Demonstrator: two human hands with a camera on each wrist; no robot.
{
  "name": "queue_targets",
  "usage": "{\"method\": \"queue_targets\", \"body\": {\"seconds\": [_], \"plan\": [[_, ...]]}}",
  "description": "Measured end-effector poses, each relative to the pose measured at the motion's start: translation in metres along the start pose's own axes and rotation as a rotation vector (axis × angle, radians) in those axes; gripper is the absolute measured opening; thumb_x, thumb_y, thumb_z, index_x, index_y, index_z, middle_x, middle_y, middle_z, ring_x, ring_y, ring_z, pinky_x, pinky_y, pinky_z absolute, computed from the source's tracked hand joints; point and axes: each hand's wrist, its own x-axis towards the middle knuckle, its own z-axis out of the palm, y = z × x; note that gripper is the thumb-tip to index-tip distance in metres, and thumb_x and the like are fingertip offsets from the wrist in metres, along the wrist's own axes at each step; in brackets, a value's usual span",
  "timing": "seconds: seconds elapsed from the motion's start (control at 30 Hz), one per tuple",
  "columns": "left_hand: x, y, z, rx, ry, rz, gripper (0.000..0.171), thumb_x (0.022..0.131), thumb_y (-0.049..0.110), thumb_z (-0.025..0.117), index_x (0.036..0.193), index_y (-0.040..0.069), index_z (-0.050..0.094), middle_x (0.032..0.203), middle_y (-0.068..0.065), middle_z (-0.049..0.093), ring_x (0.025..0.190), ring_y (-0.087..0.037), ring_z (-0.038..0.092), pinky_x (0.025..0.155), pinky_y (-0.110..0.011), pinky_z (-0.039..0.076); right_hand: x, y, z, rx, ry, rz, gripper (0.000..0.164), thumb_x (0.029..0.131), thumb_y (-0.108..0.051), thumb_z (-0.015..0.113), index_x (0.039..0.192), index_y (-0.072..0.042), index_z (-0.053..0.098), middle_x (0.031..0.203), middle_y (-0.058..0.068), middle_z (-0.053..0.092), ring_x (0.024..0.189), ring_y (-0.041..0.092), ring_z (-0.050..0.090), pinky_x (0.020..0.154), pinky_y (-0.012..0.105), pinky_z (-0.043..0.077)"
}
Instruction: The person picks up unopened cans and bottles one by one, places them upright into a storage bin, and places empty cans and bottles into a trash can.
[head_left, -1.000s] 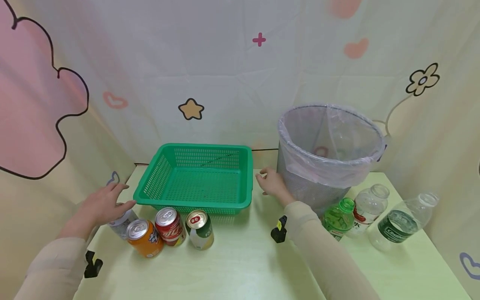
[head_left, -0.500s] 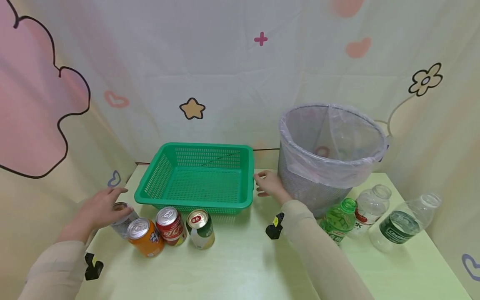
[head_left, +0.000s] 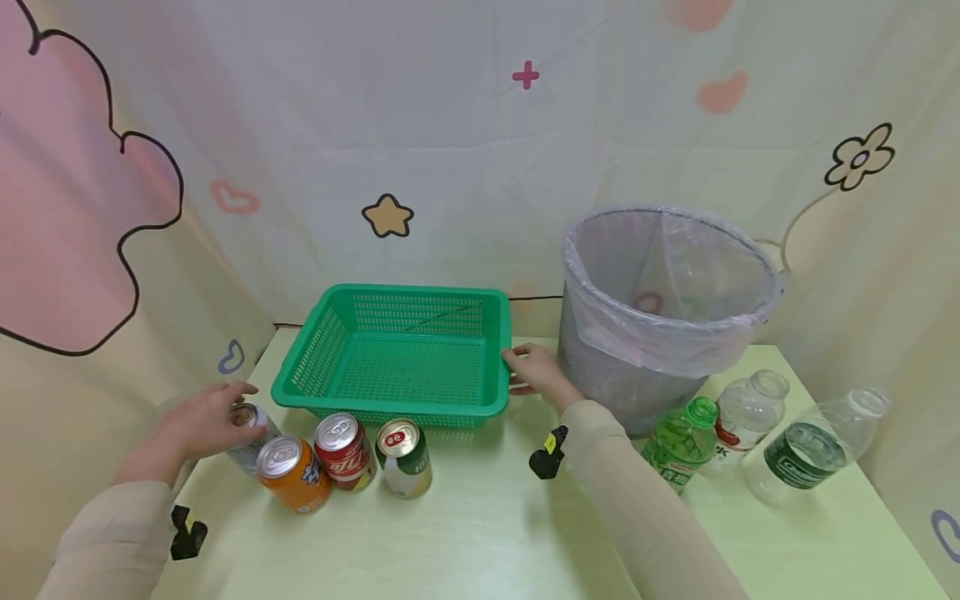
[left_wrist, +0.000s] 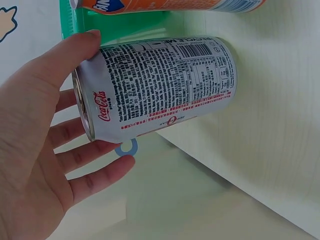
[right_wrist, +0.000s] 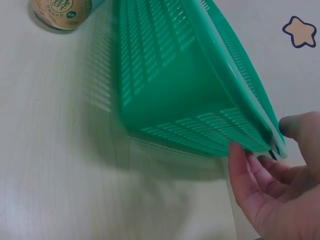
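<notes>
My left hand [head_left: 197,423] is at the top of a silver Coca-Cola can [left_wrist: 165,82], which stands on the table at the far left. In the left wrist view the thumb lies on one side of its top and the fingers reach round the other. My right hand [head_left: 542,373] holds the right side of a green plastic basket [right_wrist: 170,90], thumb at the rim and fingers beneath it. Beside the silver can stand an orange Fanta can [head_left: 296,475], a red soda can [head_left: 345,454] and a green-and-white can [head_left: 405,467].
Right of the basket stands a mesh bin [head_left: 615,367] with a clear liner. In front of it and to its right are a green bottle [head_left: 682,446], a clear bottle [head_left: 750,412] and a clear bottle with a dark green label [head_left: 810,450]. A curtain [head_left: 465,125] hangs behind.
My left hand has lowered a little onto the silver can. The right hand has moved left from beside the bin to the basket's right rim. Cans and bottles stay where they were.
</notes>
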Motion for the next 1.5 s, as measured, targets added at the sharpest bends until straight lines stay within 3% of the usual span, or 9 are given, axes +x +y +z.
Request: {"method": "queue_targets", "body": {"seconds": [0.2,0.57,1.5], "plan": [[0.001,0.001,0.001,-0.046,-0.036,0.013,0.067,0.068,0.048,0.066,0.113,0.001,0.049,0.101,-0.019,0.056,0.085,-0.030,0.053,0.063,-0.043,0.047,0.000,0.000,0.004,0.008,-0.007,0.011,0.046,0.088,-0.034,0.049,0.121,-0.003,0.041,0.096,0.014,0.056,0.084,0.026,0.060,0.066,0.034,0.052],[0.000,0.002,0.004,-0.098,-0.041,0.048,0.060,0.065,0.035,0.072,0.107,-0.002,0.052,0.094,-0.015,0.057,0.080,-0.026,0.052,0.061,-0.036,0.048,-0.001,0.002,0.007,0.046,-0.013,0.012,0.044,0.087,-0.032,0.050,0.120,-0.004,0.042,0.098,0.014,0.056,0.086,0.028,0.059,0.066,0.034,0.052],[0.002,0.006,0.009,-0.134,-0.112,-0.008,0.058,0.065,0.025,0.074,0.108,-0.002,0.048,0.095,-0.016,0.053,0.078,-0.025,0.050,0.060,-0.036,0.049,0.003,0.002,0.014,0.174,-0.005,0.045,0.033,0.089,-0.023,0.049,0.114,-0.002,0.046,0.110,0.023,0.053,0.097,0.035,0.055,0.065,0.030,0.051]]}}
